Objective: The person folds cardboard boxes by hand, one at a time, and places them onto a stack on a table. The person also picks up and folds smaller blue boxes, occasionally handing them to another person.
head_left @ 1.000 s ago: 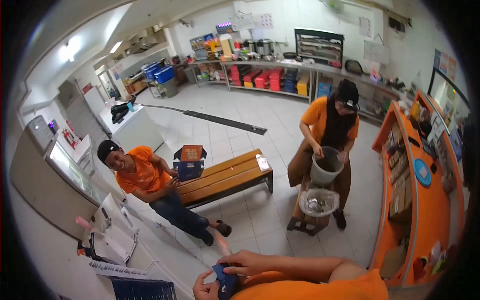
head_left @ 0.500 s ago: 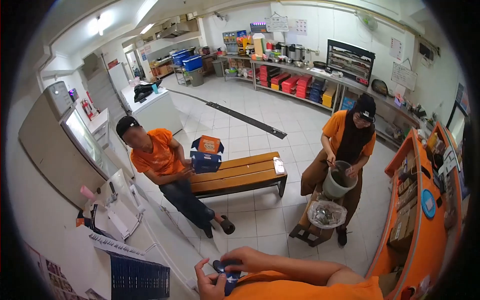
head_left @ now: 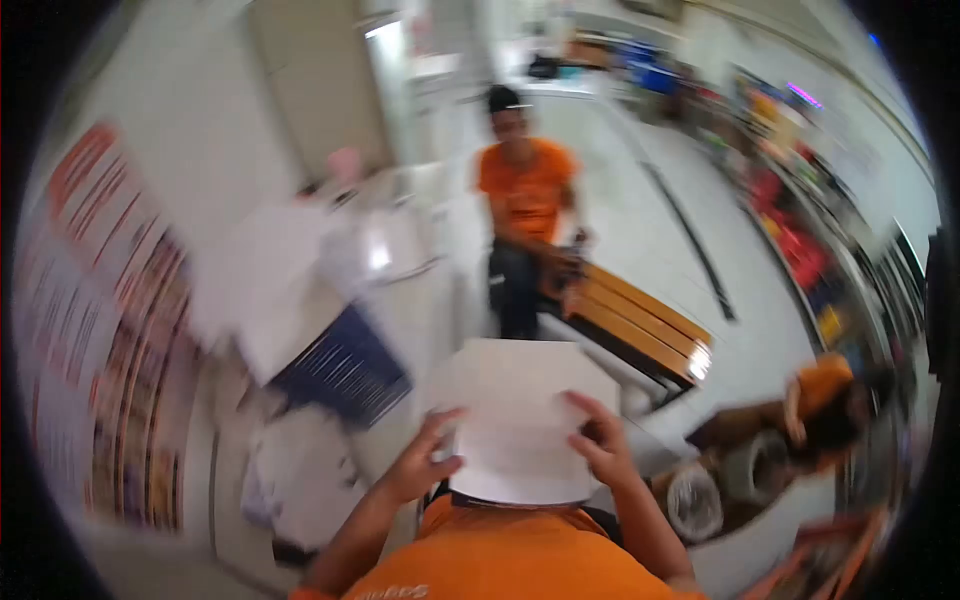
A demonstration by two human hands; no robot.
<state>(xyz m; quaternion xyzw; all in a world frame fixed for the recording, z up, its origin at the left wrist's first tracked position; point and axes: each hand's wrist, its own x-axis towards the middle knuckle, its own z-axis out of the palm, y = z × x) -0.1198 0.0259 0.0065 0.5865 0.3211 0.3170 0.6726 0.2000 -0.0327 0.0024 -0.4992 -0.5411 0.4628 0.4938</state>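
Cardboard (head_left: 525,425): white sheet before orange shirt (head_left: 500,565), near counter's (head_left: 405,325) right edge.
Left hand (head_left: 418,463), right hand (head_left: 606,452): thumbs and forefingers parted at its sides; blur obscures grip.
Crease risk: uneven sideways pressure might buckle it.

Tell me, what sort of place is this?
Perhaps a shop's workroom or kitchen; blur hides the detail. The clues are matching orange shirts, a bucket, and blurred red goods lined up at the right.

L hand (head_left: 416,466) & R hand (head_left: 606,448) out front, approx. level; forearms (head_left: 648,525) fwd, fingers (head_left: 590,406) & thumbs (head_left: 446,467) spread apart.
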